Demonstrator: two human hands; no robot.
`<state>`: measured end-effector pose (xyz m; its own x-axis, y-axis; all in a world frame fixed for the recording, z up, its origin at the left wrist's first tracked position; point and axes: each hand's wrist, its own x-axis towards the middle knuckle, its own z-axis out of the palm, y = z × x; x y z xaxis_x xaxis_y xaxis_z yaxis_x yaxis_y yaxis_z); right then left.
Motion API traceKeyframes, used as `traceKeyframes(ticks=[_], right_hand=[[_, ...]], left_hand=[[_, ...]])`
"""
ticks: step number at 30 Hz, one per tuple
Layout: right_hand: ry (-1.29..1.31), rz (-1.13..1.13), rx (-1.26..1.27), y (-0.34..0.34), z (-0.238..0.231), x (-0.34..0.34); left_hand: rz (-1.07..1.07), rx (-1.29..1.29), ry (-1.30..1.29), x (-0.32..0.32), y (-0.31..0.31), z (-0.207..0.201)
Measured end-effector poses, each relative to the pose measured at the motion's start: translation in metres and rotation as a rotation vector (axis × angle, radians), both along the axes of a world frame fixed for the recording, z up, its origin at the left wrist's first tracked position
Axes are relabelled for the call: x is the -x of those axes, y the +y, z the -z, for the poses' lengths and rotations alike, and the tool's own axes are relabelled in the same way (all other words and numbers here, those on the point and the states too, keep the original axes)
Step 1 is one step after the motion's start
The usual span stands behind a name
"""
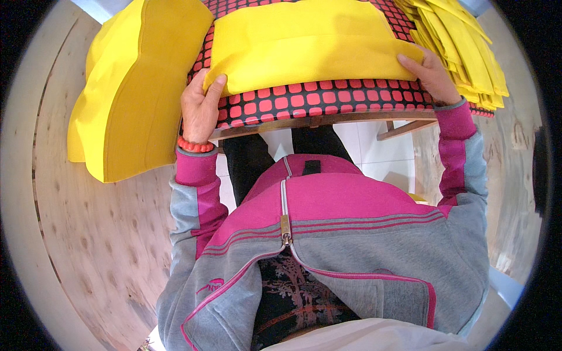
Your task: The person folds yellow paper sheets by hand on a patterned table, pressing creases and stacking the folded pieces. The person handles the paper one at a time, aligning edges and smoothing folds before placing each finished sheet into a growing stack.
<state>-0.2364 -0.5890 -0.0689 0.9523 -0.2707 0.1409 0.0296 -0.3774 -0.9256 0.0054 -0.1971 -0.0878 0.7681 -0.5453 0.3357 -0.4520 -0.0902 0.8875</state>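
Observation:
A wide piece of yellow fabric [304, 55] lies across the table in front of me, with a fold line running along its length. My left hand [200, 105] grips its near left corner, thumb on top and the fingers underneath. At the near right corner, my right hand [430, 73] pinches the cloth, its thumb pressed on the upper side and the other fingers partly hidden. The near edge hangs close to the table's front edge, nearly straight between both hands.
A large draped stack of yellow fabric [126, 88] stands at the left, hanging past the table. Several folded yellow pieces [459, 50] are piled at the far right. The table wears a red-and-black patterned cover [328, 96]. A wooden bar [404, 130] shows below it.

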Motion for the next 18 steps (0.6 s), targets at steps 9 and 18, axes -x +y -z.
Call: traceKeyframes(ticks=[9,18], right_hand=[[-0.187,0.361,0.629,0.004,0.026,-0.024],[-0.144,0.504,0.857,0.013,0.027,-0.033]], left_hand=[[-0.147,-0.143,-0.283,-0.009,-0.017,0.004],[-0.300,-0.420,-0.646,-0.011,-0.025,0.003]])
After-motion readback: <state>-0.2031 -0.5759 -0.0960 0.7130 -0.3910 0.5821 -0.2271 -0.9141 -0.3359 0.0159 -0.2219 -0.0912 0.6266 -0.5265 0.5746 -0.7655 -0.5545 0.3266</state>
